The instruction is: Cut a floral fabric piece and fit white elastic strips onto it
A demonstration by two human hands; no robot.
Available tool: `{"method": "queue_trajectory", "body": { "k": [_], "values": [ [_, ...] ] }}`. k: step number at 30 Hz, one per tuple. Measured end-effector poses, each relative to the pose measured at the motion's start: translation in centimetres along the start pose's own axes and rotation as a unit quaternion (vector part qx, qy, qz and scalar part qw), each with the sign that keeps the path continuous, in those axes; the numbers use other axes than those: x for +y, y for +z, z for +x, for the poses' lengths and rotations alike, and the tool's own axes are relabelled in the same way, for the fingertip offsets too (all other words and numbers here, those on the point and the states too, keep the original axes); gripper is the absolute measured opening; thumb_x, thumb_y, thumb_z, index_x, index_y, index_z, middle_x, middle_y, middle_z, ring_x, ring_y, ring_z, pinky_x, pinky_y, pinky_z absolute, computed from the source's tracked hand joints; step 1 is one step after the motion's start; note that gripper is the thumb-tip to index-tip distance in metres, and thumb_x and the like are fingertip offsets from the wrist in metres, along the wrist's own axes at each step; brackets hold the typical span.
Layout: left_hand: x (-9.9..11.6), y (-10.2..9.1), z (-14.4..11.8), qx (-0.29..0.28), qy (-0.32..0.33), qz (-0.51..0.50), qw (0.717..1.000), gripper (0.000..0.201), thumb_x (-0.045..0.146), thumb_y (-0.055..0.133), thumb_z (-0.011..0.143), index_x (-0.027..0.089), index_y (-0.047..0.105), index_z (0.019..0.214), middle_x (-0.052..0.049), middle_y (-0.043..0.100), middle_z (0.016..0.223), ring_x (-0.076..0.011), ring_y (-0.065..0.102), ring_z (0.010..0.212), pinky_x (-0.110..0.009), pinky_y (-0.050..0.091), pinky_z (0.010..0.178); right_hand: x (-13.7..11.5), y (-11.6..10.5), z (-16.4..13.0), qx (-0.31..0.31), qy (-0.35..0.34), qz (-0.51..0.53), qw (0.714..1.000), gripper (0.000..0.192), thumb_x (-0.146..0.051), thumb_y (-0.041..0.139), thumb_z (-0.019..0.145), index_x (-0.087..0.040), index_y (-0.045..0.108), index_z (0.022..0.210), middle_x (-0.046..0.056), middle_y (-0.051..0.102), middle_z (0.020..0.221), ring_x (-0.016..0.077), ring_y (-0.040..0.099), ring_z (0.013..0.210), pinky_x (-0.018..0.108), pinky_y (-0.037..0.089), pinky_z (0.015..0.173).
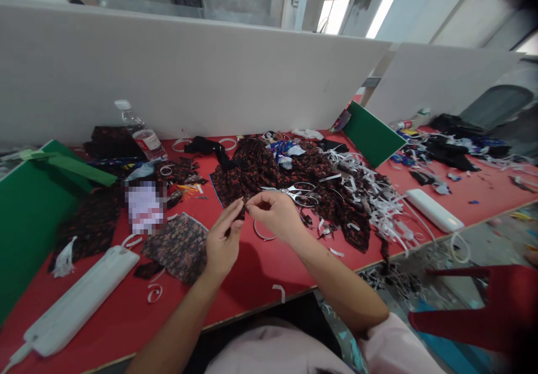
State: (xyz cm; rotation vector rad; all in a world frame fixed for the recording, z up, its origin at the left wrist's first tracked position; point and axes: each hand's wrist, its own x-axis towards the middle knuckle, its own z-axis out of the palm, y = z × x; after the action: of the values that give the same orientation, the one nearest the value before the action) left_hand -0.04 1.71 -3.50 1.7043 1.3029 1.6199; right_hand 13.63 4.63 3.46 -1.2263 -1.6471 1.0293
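Two hands meet over the middle of the red bench [260,267], near its front edge: the left hand [222,242] and the right hand [275,214] each pinch, with fingers closed, a small dark scrap of fabric [242,210] held between them just above the surface. Judging by the heap of white elastic strips [378,200] toward the right edge and the loose offcuts around it, much cutting looks done already. A large pile of dark floral fabric [269,166] behind the hands, with scissors [300,193] lying idle on it, suggests plenty remains. A flat floral piece [179,245] lies left of the hands, and a water bottle [140,130] stands near the back edge.
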Motion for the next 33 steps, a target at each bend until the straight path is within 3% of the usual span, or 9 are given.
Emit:
{"method": "queue_trajectory", "body": {
  "k": [8, 12, 20, 28, 33],
  "values": [
    [-0.3, 0.2, 0.0, -0.029, 0.034, 0.001, 0.999, 0.035, 0.029, 0.052, 0.084, 0.025, 0.058, 0.118, -0.008, 0.057, 0.125, -0.0211, 0.053, 0.115, -0.041, 0.039, 0.1, 0.4, -0.5, 0.6, -0.04, -0.021, -0.024, 0.999, 0.011, -0.02, 0.052, 0.066, -0.014, 0.061, 0.061, -0.003, 0.052, 0.055, 0.0076, 0.043, 0.053, 0.019, 0.034, 0.052],
    [-0.3, 0.2, 0.0, -0.032, 0.036, -0.001, 0.999, 0.036, 0.029, 0.052, 0.084, 0.025, 0.058, 0.119, -0.008, 0.057, 0.125, -0.0211, 0.052, 0.115, -0.041, 0.039, 0.1, 0.8, -0.3, 0.8, -0.048, -0.001, 0.026, 0.999, 0.011, -0.021, 0.052, 0.065, -0.014, 0.059, 0.062, -0.004, 0.049, 0.055, 0.007, 0.04, 0.052, 0.019, 0.033, 0.051],
    [-0.3, 0.2, -0.1, -0.002, -0.01, -0.029, 1.0, 0.034, 0.033, 0.051, 0.084, 0.022, 0.06, 0.116, -0.007, 0.06, 0.123, -0.0208, 0.053, 0.115, -0.039, 0.039, 0.101, 1.3, 0.8, 0.7, -0.026, 0.029, 0.126, 0.991, 0.007, -0.021, 0.054, 0.064, -0.014, 0.058, 0.064, -0.003, 0.051, 0.059, 0.0072, 0.041, 0.054, 0.019, 0.033, 0.051],
    [0.0, 0.4, -0.1, 0.01, -0.095, -0.079, 0.992, 0.036, 0.038, 0.051, 0.084, 0.021, 0.062, 0.114, -0.007, 0.061, 0.12, -0.0205, 0.057, 0.11, -0.036, 0.043, 0.098, 1.4, 1.2, 0.6, -0.006, 0.02, 0.148, 0.989, 0.006, -0.02, 0.055, 0.065, -0.015, 0.057, 0.065, -0.004, 0.05, 0.059, 0.0073, 0.04, 0.054, 0.02, 0.032, 0.051],
    [-0.1, 0.7, -0.2, 0.022, -0.104, -0.125, 0.986, 0.037, 0.038, 0.052, 0.083, 0.02, 0.061, 0.114, -0.008, 0.062, 0.119, -0.0204, 0.056, 0.11, -0.034, 0.042, 0.097, 1.1, 1.5, 0.5, 0.009, 0.029, 0.148, 0.989, 0.005, -0.02, 0.054, 0.064, -0.015, 0.056, 0.063, -0.004, 0.048, 0.057, 0.0075, 0.039, 0.053, 0.02, 0.031, 0.051]
  ]
}}
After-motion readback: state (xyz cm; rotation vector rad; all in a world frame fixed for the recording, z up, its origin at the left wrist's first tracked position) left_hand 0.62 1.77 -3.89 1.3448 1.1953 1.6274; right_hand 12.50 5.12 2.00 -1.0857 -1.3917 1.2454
